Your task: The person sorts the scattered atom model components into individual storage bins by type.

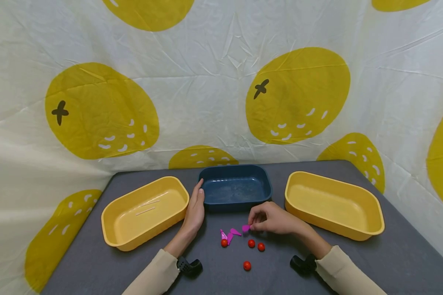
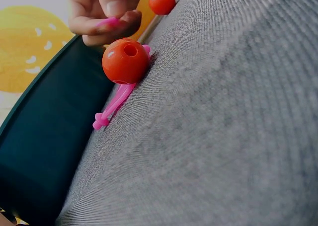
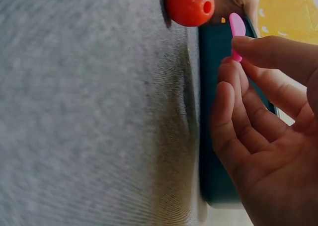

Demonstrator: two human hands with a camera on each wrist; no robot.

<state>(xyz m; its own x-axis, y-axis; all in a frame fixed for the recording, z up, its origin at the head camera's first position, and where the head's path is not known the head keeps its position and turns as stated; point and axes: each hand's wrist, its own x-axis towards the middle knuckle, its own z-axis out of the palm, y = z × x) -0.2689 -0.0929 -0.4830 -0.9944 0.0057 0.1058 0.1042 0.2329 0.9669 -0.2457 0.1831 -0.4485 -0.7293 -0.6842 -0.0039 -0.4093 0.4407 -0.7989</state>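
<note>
My right hand pinches a small pink plastic piece between thumb and fingertip, just in front of the dark blue basin. With fingers straight, my left hand rests along the basin's left side. On the grey cloth between the hands lie several more pink pieces, some with a teardrop-shaped end. One red bead sits against these pieces; its hole shows in the left wrist view. Nearer to me are more red beads, one of them farther forward by itself.
A yellow basin stands at the left, with two thin pale sticks inside. Another yellow basin stands at the right, angled beside my right forearm. Behind the grey table hangs a white curtain with yellow fruit prints.
</note>
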